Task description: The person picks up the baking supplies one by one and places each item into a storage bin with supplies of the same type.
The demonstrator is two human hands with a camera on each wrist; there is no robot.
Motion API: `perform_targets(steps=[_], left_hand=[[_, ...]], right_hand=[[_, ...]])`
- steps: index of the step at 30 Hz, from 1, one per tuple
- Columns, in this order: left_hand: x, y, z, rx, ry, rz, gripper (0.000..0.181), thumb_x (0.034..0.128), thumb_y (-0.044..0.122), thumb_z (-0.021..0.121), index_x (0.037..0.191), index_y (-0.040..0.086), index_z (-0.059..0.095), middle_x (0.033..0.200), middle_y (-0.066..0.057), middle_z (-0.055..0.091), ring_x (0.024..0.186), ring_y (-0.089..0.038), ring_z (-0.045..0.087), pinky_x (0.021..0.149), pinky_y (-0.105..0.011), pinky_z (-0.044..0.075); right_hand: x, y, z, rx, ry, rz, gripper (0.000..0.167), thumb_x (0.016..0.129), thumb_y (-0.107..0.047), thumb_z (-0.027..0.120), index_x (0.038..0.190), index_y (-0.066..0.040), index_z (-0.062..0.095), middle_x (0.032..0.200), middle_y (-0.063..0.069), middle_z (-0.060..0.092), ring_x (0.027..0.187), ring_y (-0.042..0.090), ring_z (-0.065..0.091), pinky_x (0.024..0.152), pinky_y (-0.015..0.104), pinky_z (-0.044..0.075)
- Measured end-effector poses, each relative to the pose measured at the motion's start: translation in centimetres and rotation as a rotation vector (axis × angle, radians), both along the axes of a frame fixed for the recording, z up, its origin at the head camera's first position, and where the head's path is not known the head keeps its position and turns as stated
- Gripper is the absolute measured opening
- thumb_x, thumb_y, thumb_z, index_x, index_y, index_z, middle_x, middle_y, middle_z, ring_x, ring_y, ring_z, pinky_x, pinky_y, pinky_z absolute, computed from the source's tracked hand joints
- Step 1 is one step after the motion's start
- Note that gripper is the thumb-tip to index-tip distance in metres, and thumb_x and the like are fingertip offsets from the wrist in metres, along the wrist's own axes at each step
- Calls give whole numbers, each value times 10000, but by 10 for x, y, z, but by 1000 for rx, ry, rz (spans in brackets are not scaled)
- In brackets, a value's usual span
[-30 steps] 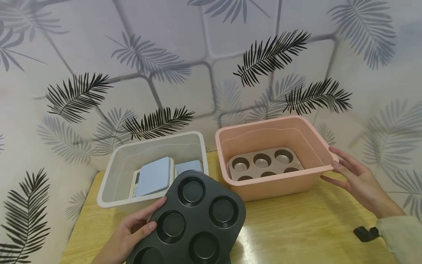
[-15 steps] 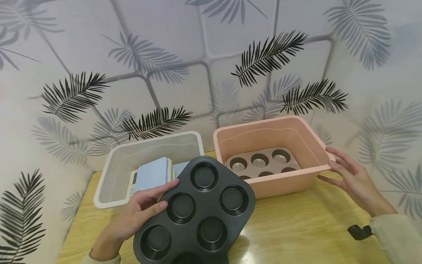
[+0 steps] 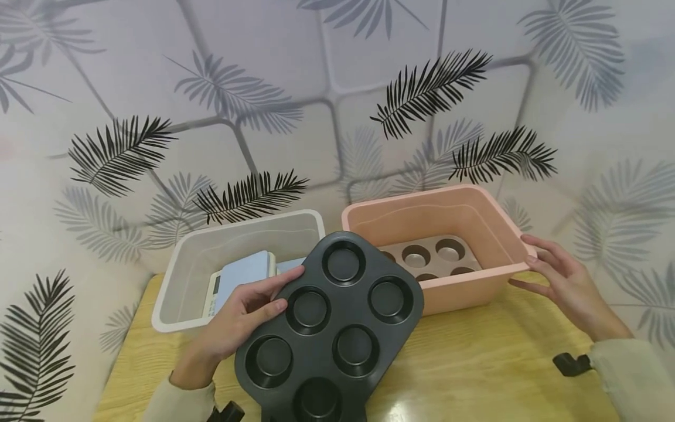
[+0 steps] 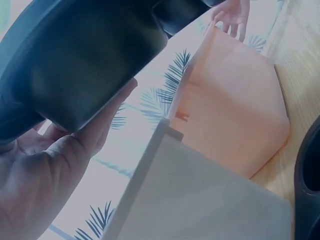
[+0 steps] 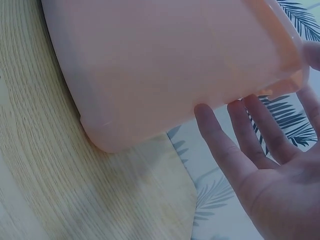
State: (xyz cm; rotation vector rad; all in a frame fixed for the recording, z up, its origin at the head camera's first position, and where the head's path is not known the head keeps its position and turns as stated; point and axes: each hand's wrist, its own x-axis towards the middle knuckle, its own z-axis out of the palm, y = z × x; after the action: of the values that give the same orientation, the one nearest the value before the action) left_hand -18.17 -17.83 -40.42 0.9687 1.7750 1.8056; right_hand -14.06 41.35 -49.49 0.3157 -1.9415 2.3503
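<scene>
Grips a black six-cup muffin tin (image 3: 332, 322) at its upper left edge with the left hand (image 3: 237, 322), with the thumb on the cup side. Holds it tilted above the wooden table (image 3: 464, 351), in front of two tubs, partly hiding both from the head view. Touches the near right rim of the pink tub (image 3: 464, 296) with the right hand (image 3: 566, 290), with fingers extended and spread. Has a brown muffin tin (image 3: 429, 258) inside that tub, and inside the light grey tub (image 3: 190, 281) to its left a blue-topped kitchen scale (image 3: 242, 278) beside another blue-topped item (image 3: 290, 267). Faces a leaf-patterned backdrop (image 3: 337, 140). Wears pale sleeves (image 3: 627, 375) on both arms.
</scene>
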Motion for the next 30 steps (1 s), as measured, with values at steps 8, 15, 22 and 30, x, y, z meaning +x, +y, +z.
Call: perform_targets(steps=[8,15,22,30], left_hand=[[-16,23,11,-82,22,-4,539,1146,77,543,1675,105,445,1415,-80,738,1203,-168,770,918,-329,664],[-40,51,24,-142,44,-47,528,1152,159,566,1670,163,469,1468,-192,696,1237,-157,756,957,-307,645],[-62,75,41,-241,101,-78,509,1152,218,577,1652,281,505,1561,-76,656,1382,-194,679,1088,-304,586],[-78,97,57,-222,112,-153,499,1153,147,554,1648,196,514,1559,-151,642,1360,-279,697,1030,-345,628]], right_hand=[[-1,-2,-4,13,3,-43,522,1140,45,454,1641,-99,467,1427,-60,658,1231,50,713,879,352,683],[2,0,-5,16,13,-42,526,1148,21,452,1660,-98,436,1450,-64,627,1246,41,697,896,347,679],[3,-1,-5,-7,8,-35,540,1144,36,449,1668,-93,430,1470,-68,625,1262,45,689,901,374,680],[0,-3,-1,15,-11,-47,544,1138,33,475,1664,-100,442,1476,-93,631,1241,45,708,891,369,684]])
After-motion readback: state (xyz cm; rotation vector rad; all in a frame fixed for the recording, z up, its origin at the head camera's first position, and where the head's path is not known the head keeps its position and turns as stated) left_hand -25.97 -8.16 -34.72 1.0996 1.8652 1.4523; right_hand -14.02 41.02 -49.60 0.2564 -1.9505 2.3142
